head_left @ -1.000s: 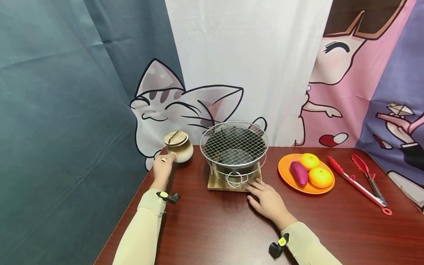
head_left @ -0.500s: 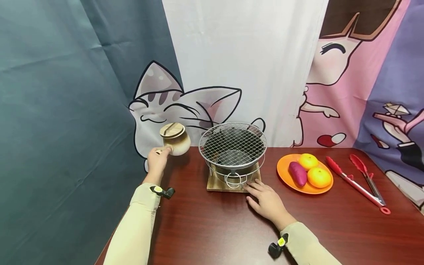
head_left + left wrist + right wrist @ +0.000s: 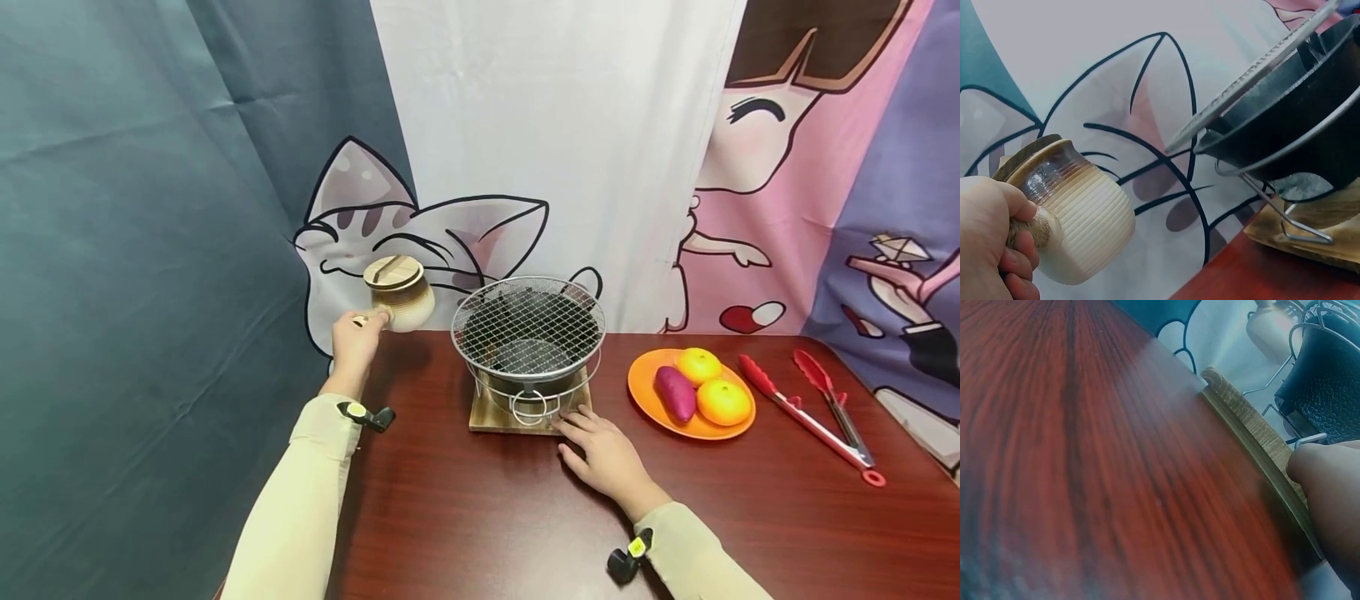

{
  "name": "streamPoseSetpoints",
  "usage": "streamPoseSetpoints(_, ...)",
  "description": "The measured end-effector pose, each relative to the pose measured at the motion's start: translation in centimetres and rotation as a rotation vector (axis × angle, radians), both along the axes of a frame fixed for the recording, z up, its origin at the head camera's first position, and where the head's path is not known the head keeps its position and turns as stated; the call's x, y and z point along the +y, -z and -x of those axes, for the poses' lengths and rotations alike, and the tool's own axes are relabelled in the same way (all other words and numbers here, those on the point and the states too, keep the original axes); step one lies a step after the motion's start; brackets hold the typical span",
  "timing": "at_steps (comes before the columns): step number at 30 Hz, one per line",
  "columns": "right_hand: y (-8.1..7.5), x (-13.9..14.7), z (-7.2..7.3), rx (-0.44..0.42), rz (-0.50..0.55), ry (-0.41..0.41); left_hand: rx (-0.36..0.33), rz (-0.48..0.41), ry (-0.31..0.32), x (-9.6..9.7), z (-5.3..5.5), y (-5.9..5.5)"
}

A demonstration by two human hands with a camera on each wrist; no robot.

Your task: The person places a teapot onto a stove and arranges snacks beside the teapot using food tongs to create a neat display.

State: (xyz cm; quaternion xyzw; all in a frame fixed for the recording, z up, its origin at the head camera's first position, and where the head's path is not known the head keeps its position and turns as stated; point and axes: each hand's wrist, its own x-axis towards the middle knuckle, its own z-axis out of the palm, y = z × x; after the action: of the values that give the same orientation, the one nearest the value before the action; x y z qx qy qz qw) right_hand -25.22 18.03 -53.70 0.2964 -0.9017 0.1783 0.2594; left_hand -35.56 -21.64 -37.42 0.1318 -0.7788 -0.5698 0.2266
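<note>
Brown and cream, the pot (image 3: 410, 310) has risen off the table (image 3: 465, 517) near the grill (image 3: 528, 333); only the left hand (image 3: 356, 343), gripping its handle (image 3: 1038, 230), holds it. The right hand (image 3: 607, 457), loosely spread, touches the board (image 3: 487, 417).

head: above, forward-down | wrists: close, facing forward | shared: grill (image 3: 528, 333)

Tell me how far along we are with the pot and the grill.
Looks done: the mesh lies over the black bowl, wooden base beneath.
In hand: the left grip holds the lidded pot by its handle, clear of the table; the right grip touches the wooden base.
Remaining, probably: setting the pot down, since it's airborne. Neither grip touches the tongs or orange plate.
</note>
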Motion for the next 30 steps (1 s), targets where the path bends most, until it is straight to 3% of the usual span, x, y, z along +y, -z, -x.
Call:
streamPoseSetpoints(5, 0.0, -0.3, -0.1, -0.002, 0.000, -0.004, -0.005, -0.019, 0.024, 0.2, -0.1, -0.9)
streamPoseSetpoints(10, -0.1, -0.3, -0.1, -0.001, 0.003, -0.012, -0.013, 0.023, 0.027, 0.6, -0.1, -2.0)
streamPoseSetpoints(17, -0.4, -0.1, -0.1, 0.007, 0.009, -0.009, 0.046, -0.002, 0.042, 1.7, 0.2, -3.6)
streamPoseSetpoints(30, -0.2, 0.0, -0.1, 0.008, 0.011, -0.007, 0.091, 0.010, 0.072, 3.7, 0.7, -4.8)
